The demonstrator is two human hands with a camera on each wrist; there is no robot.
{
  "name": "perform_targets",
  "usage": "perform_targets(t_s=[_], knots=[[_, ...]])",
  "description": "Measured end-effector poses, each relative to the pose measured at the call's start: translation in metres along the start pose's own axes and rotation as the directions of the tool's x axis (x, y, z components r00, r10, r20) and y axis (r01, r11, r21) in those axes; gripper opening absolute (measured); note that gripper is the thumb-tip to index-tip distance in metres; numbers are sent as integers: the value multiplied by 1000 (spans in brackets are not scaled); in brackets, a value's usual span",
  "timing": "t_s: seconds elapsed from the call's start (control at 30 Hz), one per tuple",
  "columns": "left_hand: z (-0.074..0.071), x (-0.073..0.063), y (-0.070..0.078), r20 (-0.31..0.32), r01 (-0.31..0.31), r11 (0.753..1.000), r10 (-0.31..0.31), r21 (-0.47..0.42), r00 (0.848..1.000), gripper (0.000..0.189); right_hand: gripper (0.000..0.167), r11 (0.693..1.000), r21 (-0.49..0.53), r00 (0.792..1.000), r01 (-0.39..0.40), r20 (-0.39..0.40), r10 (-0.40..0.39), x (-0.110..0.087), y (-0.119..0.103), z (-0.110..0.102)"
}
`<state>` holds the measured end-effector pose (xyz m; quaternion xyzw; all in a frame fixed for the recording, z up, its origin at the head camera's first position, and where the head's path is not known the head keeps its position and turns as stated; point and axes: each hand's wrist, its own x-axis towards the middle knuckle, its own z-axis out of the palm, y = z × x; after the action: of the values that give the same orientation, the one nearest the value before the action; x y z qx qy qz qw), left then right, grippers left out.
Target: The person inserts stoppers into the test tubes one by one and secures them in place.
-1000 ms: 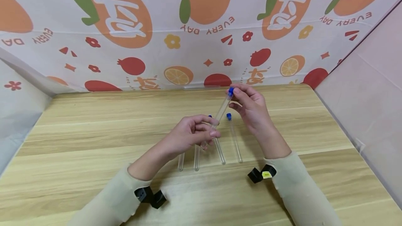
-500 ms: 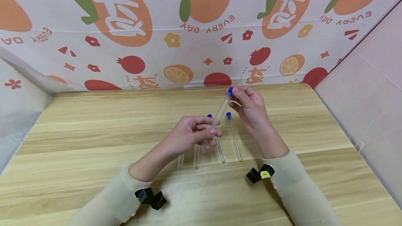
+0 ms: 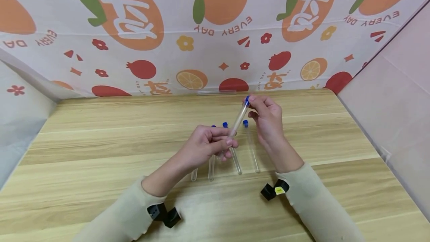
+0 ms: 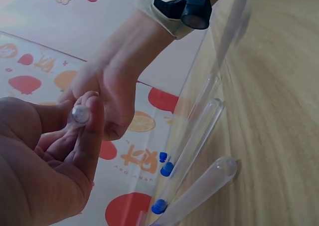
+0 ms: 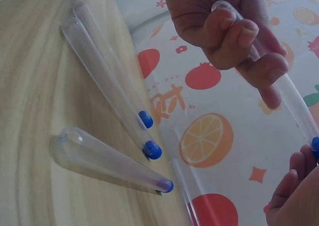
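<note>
A clear test tube point(image 3: 239, 119) with a blue stopper point(image 3: 247, 100) is held in the air, slanting up to the right. My left hand point(image 3: 206, 145) grips its lower part; in the left wrist view the rounded end point(image 4: 80, 114) shows between thumb and fingers. My right hand point(image 3: 270, 118) pinches the blue stopper at the top. In the right wrist view the stopper point(image 5: 315, 145) sits at the tube's mouth, partly cut off by the frame edge. Below the hands lie several blue-stoppered tubes, such as the rightmost test tube point(image 3: 252, 148), some partly hidden by my left hand.
A clear tube point(image 3: 216, 93) lies along the back edge of the wooden table point(image 3: 100, 141), against the fruit-print cloth point(image 3: 161, 62). A pale side wall point(image 3: 393, 85) stands at the right. Each wrist wears a black camera mount point(image 3: 164, 216).
My right wrist has shifted slightly left and nearer, its fingers still at the stopper. My left hand and the tube in it have barely moved.
</note>
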<state>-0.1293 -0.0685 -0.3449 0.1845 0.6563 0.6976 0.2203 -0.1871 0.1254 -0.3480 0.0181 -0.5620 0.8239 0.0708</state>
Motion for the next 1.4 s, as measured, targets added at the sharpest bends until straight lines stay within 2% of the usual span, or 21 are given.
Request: perform_targets(t_s=[0.23, 0.37, 0.57, 0.73, 0.8, 0.97, 1.1, 1.17, 1.23, 1.3, 1.4], knots=[[3, 1, -9, -12, -11, 998, 12, 59, 1000, 27, 25, 999, -6, 996, 49, -67, -50, -6, 9, 5], [3, 0, -11, -34, -14, 995, 17, 97, 999, 26, 25, 996, -16, 994, 83, -69, -84, -7, 8, 6], [3, -1, -11, -55, -14, 987, 23, 160, 998, 25, 27, 981, -87, 985, 172, -6, -173, -7, 6, 3], [2, 1, -11, -72, -29, 975, 46, 222, 996, 24, 30, 945, -117, 951, 304, 85, -296, -3, 4, 0], [1, 1, -11, -80, -34, 969, 56, 246, 995, 23, 30, 938, -104, 940, 331, 121, -318, -2, 3, -2], [1, 2, -11, -113, -37, 955, 73, 295, 991, 20, 29, 943, -90, 937, 321, 172, -303, 1, 2, -3], [1, 3, -11, -142, -32, 957, 76, 289, 987, 20, 29, 968, -48, 952, 246, 201, -232, 3, -2, -4], [0, 4, -10, -128, -38, 970, 70, 241, 989, 21, 27, 980, 8, 955, 201, 220, -198, 3, -6, -5], [-1, 5, -9, -77, -44, 986, 57, 161, 995, 25, 24, 983, 79, 952, 163, 247, -178, 3, -10, -7], [-4, 4, -8, 1, -39, 996, 39, 75, 999, 29, 23, 980, 120, 941, 161, 281, -189, 2, -15, -9], [-7, 3, -6, 110, -13, 1000, 15, -14, 994, 35, 22, 974, 137, 915, 181, 339, -218, 2, -19, -11]])
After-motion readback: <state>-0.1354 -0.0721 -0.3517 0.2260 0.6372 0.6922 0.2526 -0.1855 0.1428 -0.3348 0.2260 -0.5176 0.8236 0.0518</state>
